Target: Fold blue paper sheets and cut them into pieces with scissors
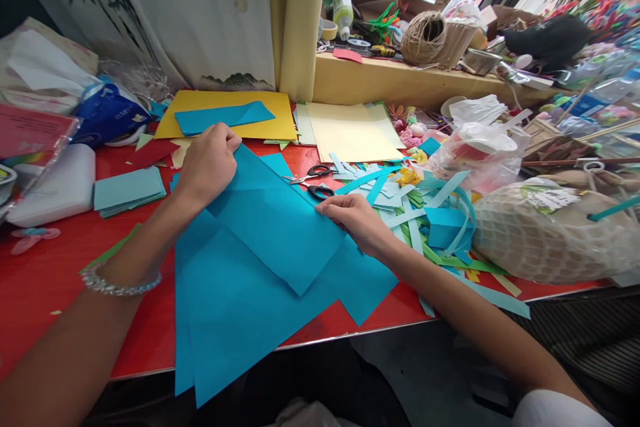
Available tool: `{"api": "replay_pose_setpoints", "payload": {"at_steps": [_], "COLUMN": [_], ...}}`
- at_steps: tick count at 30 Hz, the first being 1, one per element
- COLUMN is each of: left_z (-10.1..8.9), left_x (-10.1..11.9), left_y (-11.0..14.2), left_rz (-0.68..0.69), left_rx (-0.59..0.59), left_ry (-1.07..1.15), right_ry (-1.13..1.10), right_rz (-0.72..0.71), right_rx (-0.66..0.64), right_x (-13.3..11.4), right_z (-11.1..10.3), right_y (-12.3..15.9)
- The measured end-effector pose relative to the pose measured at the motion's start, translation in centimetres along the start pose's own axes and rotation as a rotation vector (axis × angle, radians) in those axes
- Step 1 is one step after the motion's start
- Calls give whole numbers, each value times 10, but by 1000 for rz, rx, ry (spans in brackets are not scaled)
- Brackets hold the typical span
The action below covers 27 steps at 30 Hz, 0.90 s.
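Observation:
A sheet of blue paper [287,227] is held up between my two hands, tilted over more blue sheets [240,307]. My left hand [210,163] grips its upper left corner, fingers closed. At its right side, my right hand [357,219] pinches the edge between thumb and fingers. The held sheet shows faint creases across it. Just behind it lie black-handled scissors [320,192], blades pointing left and partly covered. Some of the lower blue sheets hang over the table's front edge.
Cut paper strips [410,213] are heaped on the red table [145,320] to the right, by a netted bundle [545,233]. Yellow card [185,107] and cream sheets [345,133] lie behind. Pale blue squares [129,188] are stacked left. A cluttered ledge [365,77] stands at the back.

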<state>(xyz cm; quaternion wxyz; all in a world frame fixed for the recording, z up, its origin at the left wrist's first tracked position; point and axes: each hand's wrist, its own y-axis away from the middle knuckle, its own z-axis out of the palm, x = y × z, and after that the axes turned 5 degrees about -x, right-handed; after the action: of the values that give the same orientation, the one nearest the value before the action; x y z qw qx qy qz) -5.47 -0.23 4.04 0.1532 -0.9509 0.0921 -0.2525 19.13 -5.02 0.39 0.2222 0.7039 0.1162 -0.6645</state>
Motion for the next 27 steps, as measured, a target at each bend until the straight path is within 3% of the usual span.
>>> {"api": "replay_pose_setpoints", "payload": {"at_steps": [8, 14, 20, 23, 27], "left_z": [-13, -14, -24, -22, -3], "left_x": [-21, -30, -59, -57, -17], "left_y": [-4, -6, -9, -11, -8], "left_rz": [-34, -38, -156, -163, -168], "left_rx": [95, 82, 81, 11, -286], "left_ry": [-68, -121, -94, 88, 404], "right_ry": [-106, -130, -80, -121, -196], "right_rz": [38, 50, 43, -18, -43], "right_rx": [-33, -63, -99, 2, 62], "right_x": [2, 1, 0, 1, 2], "right_z": [0, 1, -6, -9, -9], "right_y": [-3, -3, -1, -4, -8]}}
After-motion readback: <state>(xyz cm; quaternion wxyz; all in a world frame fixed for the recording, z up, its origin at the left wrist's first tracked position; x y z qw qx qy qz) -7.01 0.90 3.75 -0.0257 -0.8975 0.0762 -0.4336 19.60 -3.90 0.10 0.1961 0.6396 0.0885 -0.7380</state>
